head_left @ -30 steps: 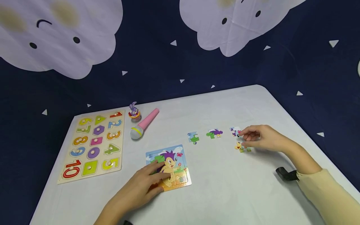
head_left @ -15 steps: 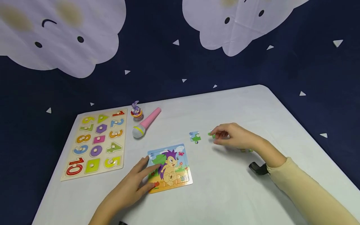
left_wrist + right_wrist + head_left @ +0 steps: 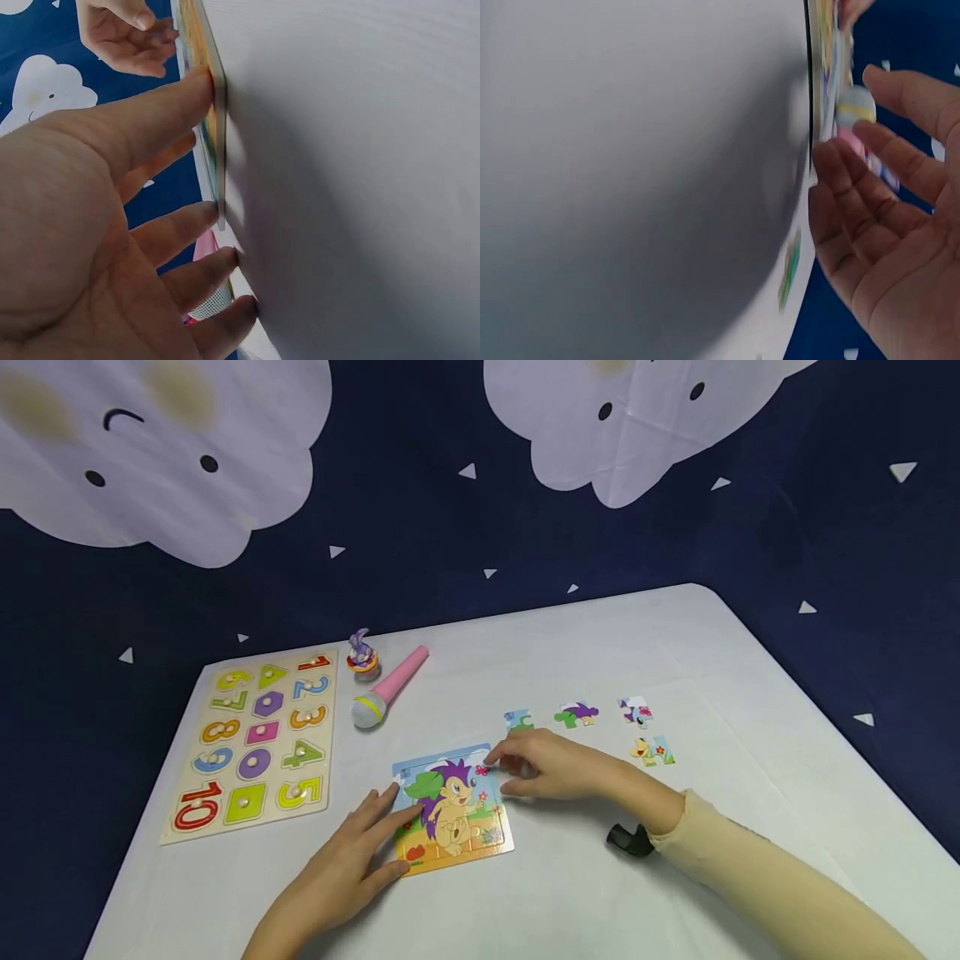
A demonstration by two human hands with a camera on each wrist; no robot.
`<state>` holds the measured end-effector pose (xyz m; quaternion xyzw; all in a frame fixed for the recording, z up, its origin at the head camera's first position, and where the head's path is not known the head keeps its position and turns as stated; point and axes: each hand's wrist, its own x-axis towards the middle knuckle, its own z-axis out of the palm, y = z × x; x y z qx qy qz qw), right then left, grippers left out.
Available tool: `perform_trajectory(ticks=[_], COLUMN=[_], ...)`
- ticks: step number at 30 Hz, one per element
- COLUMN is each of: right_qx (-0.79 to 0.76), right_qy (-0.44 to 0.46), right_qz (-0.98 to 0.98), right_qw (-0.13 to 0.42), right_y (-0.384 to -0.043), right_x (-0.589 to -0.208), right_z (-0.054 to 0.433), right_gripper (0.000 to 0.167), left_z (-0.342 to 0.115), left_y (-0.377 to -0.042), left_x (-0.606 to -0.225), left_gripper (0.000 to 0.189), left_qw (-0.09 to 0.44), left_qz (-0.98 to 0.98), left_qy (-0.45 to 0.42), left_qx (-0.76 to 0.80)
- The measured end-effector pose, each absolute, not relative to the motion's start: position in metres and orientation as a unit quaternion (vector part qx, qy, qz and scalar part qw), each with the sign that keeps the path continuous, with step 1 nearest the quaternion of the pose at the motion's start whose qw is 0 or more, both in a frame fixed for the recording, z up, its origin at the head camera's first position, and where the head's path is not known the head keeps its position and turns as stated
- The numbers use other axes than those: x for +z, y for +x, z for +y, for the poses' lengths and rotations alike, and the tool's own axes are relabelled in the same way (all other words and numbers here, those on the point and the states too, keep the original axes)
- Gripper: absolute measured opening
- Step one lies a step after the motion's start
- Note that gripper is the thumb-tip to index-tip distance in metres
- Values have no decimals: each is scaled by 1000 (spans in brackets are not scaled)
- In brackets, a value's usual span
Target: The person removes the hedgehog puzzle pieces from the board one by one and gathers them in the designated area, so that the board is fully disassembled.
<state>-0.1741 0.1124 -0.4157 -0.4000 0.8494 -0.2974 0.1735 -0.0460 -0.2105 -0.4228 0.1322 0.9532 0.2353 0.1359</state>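
Observation:
A hedgehog jigsaw puzzle lies in its flat tray in the middle of the table. My left hand rests along its left side, fingers spread; in the left wrist view the thumb touches the puzzle's edge. By the upper right corner hovers my right hand, its fingers loosely bent with a gap between thumb and forefinger. Nothing shows between them in the right wrist view, where the palm faces the camera. The right hand partly covers a blue and green puzzle piece.
Loose pieces lie to the right: a purple and green piece, a butterfly piece and a flower piece. On the left are a number-and-shape board, a pink toy microphone and a small purple bunny figure.
My right hand has swept left from the loose pieces to the puzzle's right side, and those pieces still lie there. The left hand has slid back left, uncovering more of the picture.

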Motion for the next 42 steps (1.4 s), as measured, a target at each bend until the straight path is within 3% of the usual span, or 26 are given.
perform_trajectory(ticks=[10, 19, 42], right_qx=[-278, -253, -265], right_qy=[-389, -389, -385], right_qz=[862, 868, 865], right_qw=[166, 174, 185], right_y=[-156, -152, -152], right_x=[-419, -420, -423], right_z=[82, 67, 51], right_gripper=[43, 44, 51], left_z=[-210, -209, -200], left_y=[-47, -46, -50], left_x=[-423, -425, -419], left_gripper=[56, 50, 51], left_qw=[144, 117, 97], left_qz=[956, 963, 971], left_qy=[132, 139, 122], left_qx=[221, 200, 182])
